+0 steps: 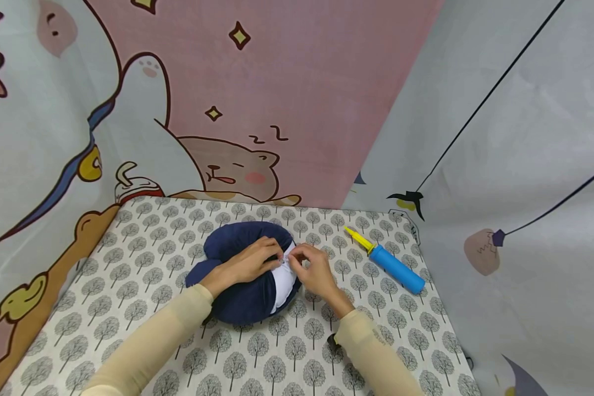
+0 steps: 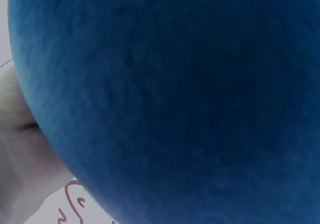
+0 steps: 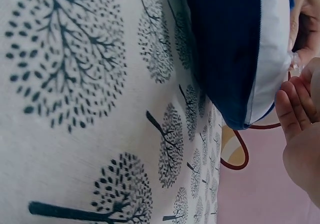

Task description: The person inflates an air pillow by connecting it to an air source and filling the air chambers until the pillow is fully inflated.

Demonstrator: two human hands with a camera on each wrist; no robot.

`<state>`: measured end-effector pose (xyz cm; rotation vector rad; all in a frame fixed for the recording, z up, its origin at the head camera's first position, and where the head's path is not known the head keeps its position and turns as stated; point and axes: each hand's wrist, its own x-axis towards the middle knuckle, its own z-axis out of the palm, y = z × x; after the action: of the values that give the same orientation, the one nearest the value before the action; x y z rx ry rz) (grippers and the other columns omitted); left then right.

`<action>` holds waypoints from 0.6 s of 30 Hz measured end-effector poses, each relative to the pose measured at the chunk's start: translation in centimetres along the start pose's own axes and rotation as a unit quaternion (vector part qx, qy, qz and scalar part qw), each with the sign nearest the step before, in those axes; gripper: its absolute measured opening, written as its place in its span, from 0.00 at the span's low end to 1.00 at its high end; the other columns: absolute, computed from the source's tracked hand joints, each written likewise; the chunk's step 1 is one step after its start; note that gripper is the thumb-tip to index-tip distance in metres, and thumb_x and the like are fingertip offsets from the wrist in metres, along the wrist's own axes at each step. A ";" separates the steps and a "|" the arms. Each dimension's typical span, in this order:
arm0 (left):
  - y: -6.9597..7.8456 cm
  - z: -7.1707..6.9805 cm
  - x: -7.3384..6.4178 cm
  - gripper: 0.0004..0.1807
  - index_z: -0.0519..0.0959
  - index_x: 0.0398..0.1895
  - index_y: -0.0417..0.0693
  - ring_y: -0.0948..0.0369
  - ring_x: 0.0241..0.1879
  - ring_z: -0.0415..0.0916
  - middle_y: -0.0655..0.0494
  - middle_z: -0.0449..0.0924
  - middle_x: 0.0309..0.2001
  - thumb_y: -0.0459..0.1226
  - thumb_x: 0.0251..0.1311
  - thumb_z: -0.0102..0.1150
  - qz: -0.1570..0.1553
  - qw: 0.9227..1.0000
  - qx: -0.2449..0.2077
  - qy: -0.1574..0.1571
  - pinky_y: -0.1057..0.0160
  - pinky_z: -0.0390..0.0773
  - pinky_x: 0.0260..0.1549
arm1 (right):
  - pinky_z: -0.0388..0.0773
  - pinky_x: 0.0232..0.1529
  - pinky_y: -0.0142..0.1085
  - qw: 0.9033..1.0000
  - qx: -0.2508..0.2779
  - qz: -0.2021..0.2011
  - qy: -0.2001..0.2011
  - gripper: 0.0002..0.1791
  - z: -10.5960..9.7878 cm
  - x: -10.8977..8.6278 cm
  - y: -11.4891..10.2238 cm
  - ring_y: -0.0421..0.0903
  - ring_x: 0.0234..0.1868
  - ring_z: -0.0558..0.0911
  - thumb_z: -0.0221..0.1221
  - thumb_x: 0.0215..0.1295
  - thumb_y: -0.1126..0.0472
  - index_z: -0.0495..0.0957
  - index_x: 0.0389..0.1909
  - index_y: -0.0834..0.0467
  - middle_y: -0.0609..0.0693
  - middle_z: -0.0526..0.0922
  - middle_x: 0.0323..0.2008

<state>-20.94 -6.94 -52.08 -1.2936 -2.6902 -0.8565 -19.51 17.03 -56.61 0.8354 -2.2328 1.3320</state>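
Observation:
A navy inflatable neck pillow (image 1: 242, 305) with a white panel (image 1: 283, 283) lies puffed up on the table. At the panel sits a small clear plastic valve (image 3: 296, 63). My left hand (image 1: 249, 261) reaches across the pillow's top, thumb and fingertips pinching at the valve. From the other side, my right hand (image 1: 314, 269) pinches the valve between thumb and index finger, its other fingers curled. In the left wrist view the pillow's blue fabric (image 2: 165, 103) fills most of the picture and hides the fingertips.
A blue hand pump (image 1: 398, 269) with a yellow nozzle (image 1: 358, 239) lies right of the pillow. The table (image 1: 143, 335) has a tree-print cloth. Cartoon-printed hangings (image 1: 297, 71) rise behind and beside it.

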 end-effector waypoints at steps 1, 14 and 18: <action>-0.2 0.1 0.0 0.05 0.88 0.52 0.44 0.53 0.50 0.81 0.50 0.87 0.50 0.34 0.79 0.68 0.007 1.000 0.001 0.005 0.52 0.83 0.53 | 0.91 0.35 0.42 1.000 -0.005 -0.004 0.003 0.05 0.1 -0.1 0.0 0.46 0.33 0.90 0.70 0.72 0.73 0.89 0.39 0.61 0.54 0.91 0.36; -7.4 6.0 0.5 0.03 0.89 0.47 0.53 0.61 0.45 0.81 0.60 0.88 0.45 0.40 0.77 0.71 0.054 0.995 0.058 0.053 0.60 0.85 0.47 | 0.87 0.37 0.35 0.996 -0.077 -0.041 0.008 0.04 1.0 -0.3 -0.9 0.43 0.34 0.87 0.71 0.72 0.70 0.88 0.39 0.59 0.50 0.90 0.35; -5.4 4.5 0.4 0.04 0.89 0.47 0.48 0.57 0.45 0.81 0.53 0.88 0.45 0.38 0.80 0.68 0.035 0.998 0.028 0.039 0.58 0.84 0.47 | 0.88 0.42 0.38 0.994 -0.087 -0.070 0.008 0.04 1.0 -0.2 -0.7 0.45 0.39 0.89 0.72 0.72 0.70 0.88 0.39 0.59 0.51 0.91 0.38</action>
<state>-24.28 -7.12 -58.31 -1.3057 -2.5749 -0.8014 -18.87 15.96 -56.74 0.8955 -2.1954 1.0584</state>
